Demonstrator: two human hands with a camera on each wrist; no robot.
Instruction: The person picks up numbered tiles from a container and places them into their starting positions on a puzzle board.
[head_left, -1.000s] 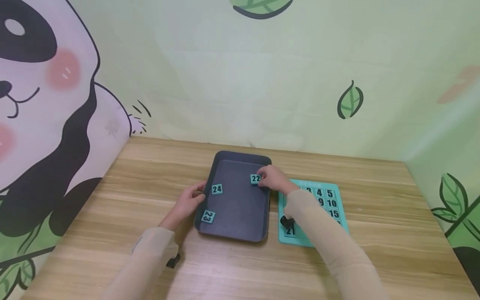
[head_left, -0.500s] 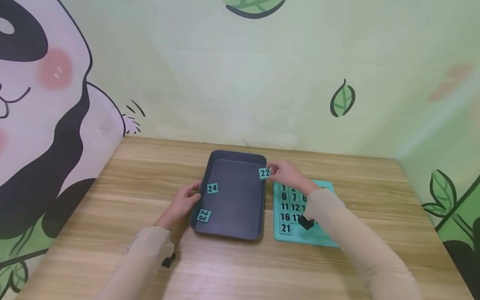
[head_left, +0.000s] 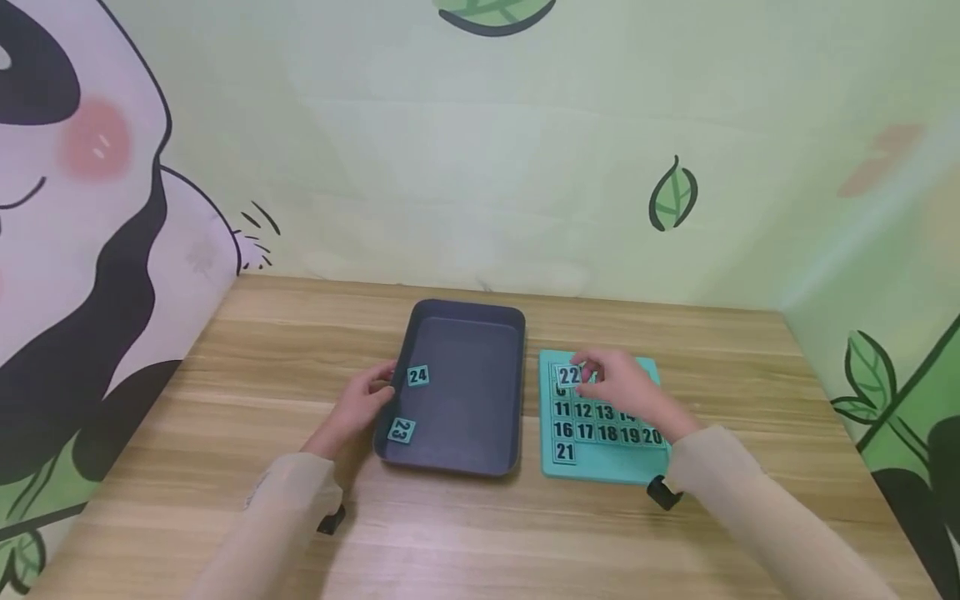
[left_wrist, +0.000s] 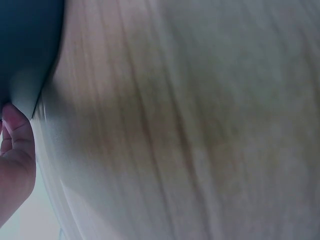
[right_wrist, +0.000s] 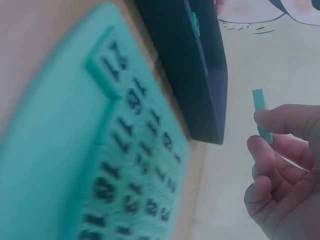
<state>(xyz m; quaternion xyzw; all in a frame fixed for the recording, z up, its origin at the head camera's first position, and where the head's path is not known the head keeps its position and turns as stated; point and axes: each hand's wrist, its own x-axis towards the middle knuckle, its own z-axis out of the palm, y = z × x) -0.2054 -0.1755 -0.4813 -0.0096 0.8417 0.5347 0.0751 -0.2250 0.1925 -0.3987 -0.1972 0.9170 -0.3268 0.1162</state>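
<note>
My right hand (head_left: pixel 622 387) pinches a teal number tile marked 22 (head_left: pixel 569 376) between thumb and fingers, held above the upper left of the teal number board (head_left: pixel 600 471). In the right wrist view the tile (right_wrist: pixel 259 106) is edge-on, apart from the board. Rows of tiles fill most of the board; tile 21 (head_left: pixel 564 452) sits alone at the left of the bottom row. My left hand (head_left: pixel 356 408) grips the left rim of the dark tray (head_left: pixel 517 392). Inside the tray lie tile 24 (head_left: pixel 417 376) and tile 23 (head_left: pixel 402 431), the latter turned sideways.
The tray and board stand side by side on a wooden table (head_left: pixel 450 542), with a narrow strip of wood between them. Behind rises a pale green wall (head_left: pixel 450 167) printed with a panda and leaves. A black wrist device (head_left: pixel 663 492) shows under the right cuff.
My right hand has carried tile 22 from the tray's right side over its rim to above the board. The left hand stays at the tray. The head view has shifted slightly.
</note>
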